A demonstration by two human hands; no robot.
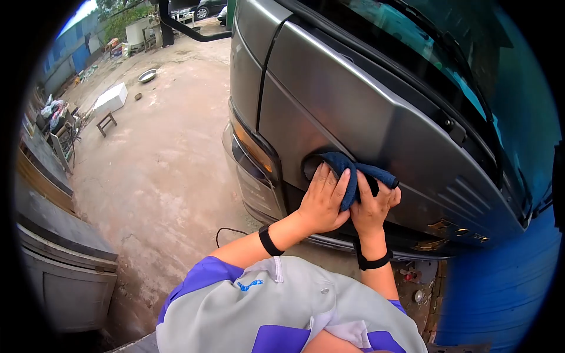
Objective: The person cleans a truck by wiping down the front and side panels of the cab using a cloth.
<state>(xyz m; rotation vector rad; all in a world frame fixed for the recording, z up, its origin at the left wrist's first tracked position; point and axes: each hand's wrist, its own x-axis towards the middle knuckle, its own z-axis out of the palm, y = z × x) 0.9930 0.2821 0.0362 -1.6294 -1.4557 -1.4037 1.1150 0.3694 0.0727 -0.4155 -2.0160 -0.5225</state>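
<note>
Dusty yard (170, 123) alongside, dark blue cloth (354, 187) bunched against the grey vehicle panel (347, 100) — left hand (322, 197) half-closed on it, right hand (373, 206) curled round its folded end — wiping seems underway, amounts done and left unclear.

Cloth (352, 183): dark blue, soft | state: you have it bunched and folded over, one end rolled | place: against the lower part of the vehicle front (365, 117) | vehicle front: glossy metallic grey, crossed by a seam
</note>
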